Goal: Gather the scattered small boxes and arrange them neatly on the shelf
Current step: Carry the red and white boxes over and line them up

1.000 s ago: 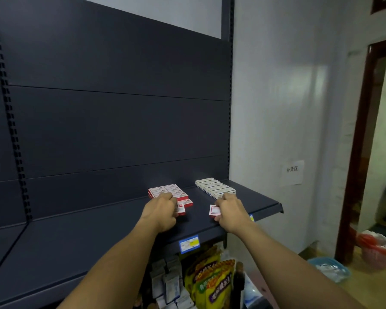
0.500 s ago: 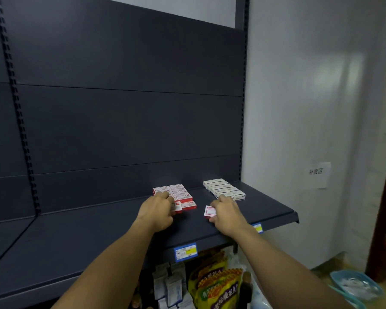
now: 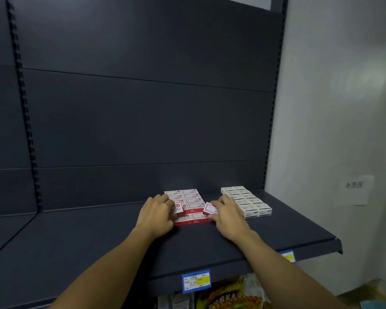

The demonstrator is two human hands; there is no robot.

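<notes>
Head view, mid-frame: both hands closed in on the red-and-white boxes [image 3: 187,205] since a second ago, the right hand [image 3: 226,216] having carried its loose box [image 3: 210,208] leftward from bare shelf [image 3: 276,230] to the block's right edge, tilted, not yet flat. Likely last gap being filled. Left hand [image 3: 156,216], grip narrow, fingers curled over another small box [image 3: 178,208] at the block's left side. Right grip pinching the tilted box. White boxes [image 3: 246,202] just right, already in rows.
</notes>
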